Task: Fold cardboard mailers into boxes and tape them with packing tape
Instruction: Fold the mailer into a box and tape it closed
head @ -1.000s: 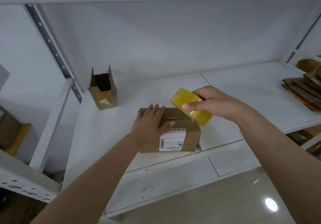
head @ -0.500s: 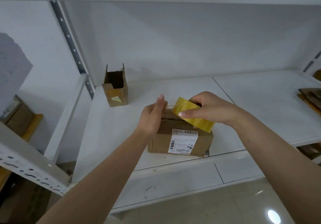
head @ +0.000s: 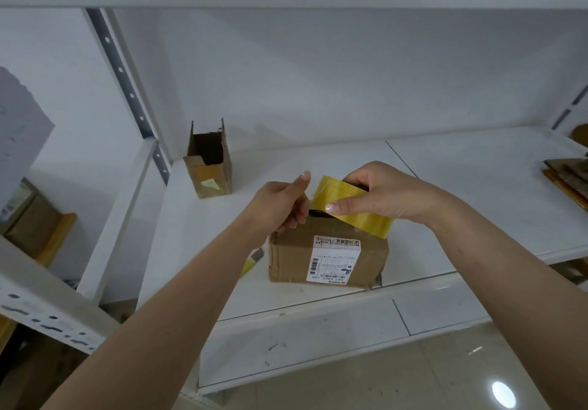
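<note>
Fingers (head: 297, 215) of the left hand (head: 280, 206) curl at the left edge of the tape roll (head: 350, 207), seemingly pinching its free end, though I cannot tell. The right hand (head: 386, 194) grips the roll just above the closed box (head: 327, 255) at frame centre on the shelf (head: 477, 186); its top runs left-right, directly beneath both hands.

Both forearms bare to frame edge, no sleeves in view; left hand (head: 280, 204) and right hand (head: 386, 194) ungloved; no rings, watch, bracelets; fingernails short, pale, glossy.
</note>
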The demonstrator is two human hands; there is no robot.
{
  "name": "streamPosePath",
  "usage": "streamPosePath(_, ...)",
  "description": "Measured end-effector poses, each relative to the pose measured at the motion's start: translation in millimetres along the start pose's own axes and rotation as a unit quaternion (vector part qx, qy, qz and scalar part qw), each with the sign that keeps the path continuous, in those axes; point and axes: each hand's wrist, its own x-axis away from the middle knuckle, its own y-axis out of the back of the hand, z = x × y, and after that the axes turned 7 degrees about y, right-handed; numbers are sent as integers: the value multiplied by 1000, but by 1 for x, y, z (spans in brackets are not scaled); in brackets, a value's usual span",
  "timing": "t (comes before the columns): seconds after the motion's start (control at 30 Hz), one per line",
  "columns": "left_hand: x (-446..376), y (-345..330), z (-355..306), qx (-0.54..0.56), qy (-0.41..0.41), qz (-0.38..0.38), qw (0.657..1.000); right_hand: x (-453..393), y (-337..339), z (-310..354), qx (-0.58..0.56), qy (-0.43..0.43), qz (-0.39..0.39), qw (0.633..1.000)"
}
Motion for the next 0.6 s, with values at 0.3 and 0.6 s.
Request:
streamPosePath(0.3, -1, -3, -1, 79, -27, 8, 996, -1, 4, 2, -15, 6, 13, 1000)
streamPosePath(0.6, -7, -7, -4, -22, -152, -185, 971, -6, 16, 1, -35, -51, -23, 998)
